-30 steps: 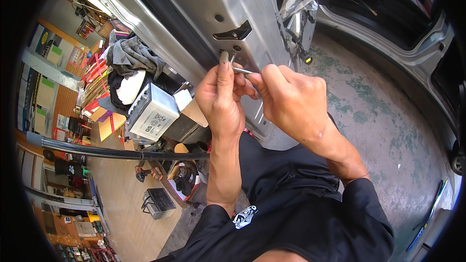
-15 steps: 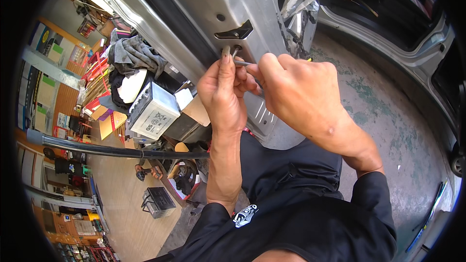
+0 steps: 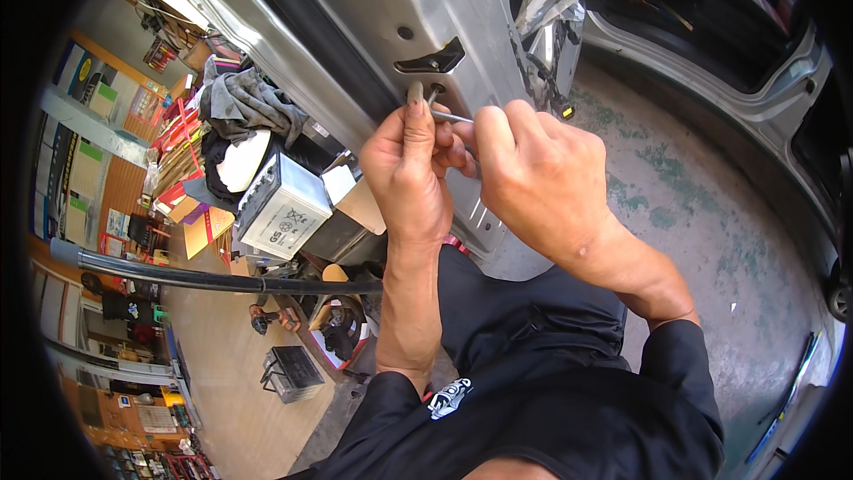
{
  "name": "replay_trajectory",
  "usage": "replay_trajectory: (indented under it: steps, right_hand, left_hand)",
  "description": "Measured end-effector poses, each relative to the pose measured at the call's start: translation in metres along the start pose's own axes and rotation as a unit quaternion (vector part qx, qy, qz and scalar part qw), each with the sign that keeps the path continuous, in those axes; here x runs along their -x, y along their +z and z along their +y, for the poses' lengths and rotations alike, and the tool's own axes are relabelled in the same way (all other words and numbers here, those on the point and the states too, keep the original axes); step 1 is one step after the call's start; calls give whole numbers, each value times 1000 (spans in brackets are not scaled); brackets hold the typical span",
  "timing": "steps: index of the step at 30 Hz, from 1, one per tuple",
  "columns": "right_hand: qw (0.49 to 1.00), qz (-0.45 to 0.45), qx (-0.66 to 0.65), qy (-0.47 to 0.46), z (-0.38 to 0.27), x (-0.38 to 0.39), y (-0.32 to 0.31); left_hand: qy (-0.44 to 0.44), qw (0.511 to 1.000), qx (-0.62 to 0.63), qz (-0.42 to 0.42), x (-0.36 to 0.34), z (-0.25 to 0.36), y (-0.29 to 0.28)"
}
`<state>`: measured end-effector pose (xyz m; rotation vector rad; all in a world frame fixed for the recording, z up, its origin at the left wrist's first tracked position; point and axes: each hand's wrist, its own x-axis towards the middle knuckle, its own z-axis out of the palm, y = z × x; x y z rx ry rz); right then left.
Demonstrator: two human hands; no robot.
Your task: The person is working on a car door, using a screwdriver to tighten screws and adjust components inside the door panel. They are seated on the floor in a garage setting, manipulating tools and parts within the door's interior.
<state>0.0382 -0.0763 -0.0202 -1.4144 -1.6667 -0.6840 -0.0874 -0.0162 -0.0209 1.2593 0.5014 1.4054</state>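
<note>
A silver car door (image 3: pixel 484 53) stands in front of me, its bare inner panel toward me. A thin, bent metal rod (image 3: pixel 451 116) reaches from my right hand to a small round hole in the panel, just under a dark triangular opening (image 3: pixel 433 60). My right hand (image 3: pixel 542 164) is closed around the rod's outer end, knuckles up. Beside the hole, my left hand (image 3: pixel 409 164) is closed with its thumb raised, fingers curled at the rod's bend. What its fingertips press on is partly hidden.
A white-and-grey car battery (image 3: pixel 286 207) sits on a cluttered pile at left, below a grey cloth (image 3: pixel 244 102). A black bar (image 3: pixel 204 276) crosses the left side. Another battery (image 3: pixel 291 373) and a power drill (image 3: pixel 271 318) lie lower down. The car's door sill (image 3: pixel 711 93) is at right.
My right hand has shifted slightly left and down, its wrist turning a little, and more of the rod shows. My left hand has stayed almost in place.
</note>
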Motion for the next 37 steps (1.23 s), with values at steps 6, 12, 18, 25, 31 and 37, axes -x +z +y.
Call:
replay_trajectory:
  steps: [6,12,18,25,31,37]
  right_hand:
    - [997,32,-17,61,-12,7,12]
    - [925,169,-261,218,-50,27,74]
    - [851,267,-366,264,-70,23,121]
    - [907,200,-316,196,-47,29,82]
    - [903,203,-329,189,-42,29,84]
    - [926,137,-309,169,-30,29,63]
  left_hand:
    - [4,999,-48,3,-1,1,-6]
    - [66,984,-166,14,-1,3,-14]
    - [95,964,-247,-33,-7,12,-18]
    - [72,983,-165,-24,-2,8,-10]
    - [122,969,-213,12,3,5,-4]
    - [70,985,-159,7,3,6,-4]
